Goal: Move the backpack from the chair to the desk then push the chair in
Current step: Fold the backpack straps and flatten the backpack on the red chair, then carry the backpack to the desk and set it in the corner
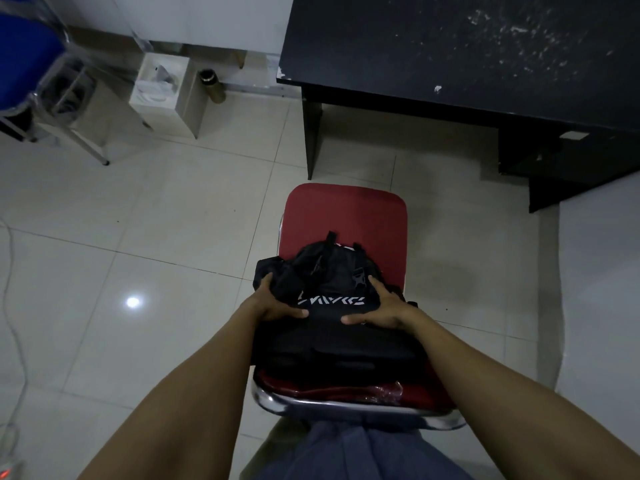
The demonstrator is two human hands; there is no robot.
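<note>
A black backpack [332,327] with white lettering rests on the red seat of a chrome-framed chair [346,216], leaning against the backrest close to me. My left hand [273,303] grips the backpack's left side, fingers curled over the fabric. On the right side my right hand [377,308] clasps it in the same way. The black desk [450,53] stands beyond the chair at the upper right, its top bare and scuffed. The chair stands pulled out in front of the desk.
A white open box [162,88] and a dark bottle [213,84] stand on the tiled floor by the far wall. A blue chair [24,64] with metal legs is at the upper left. A white cable [14,306] runs along the left edge.
</note>
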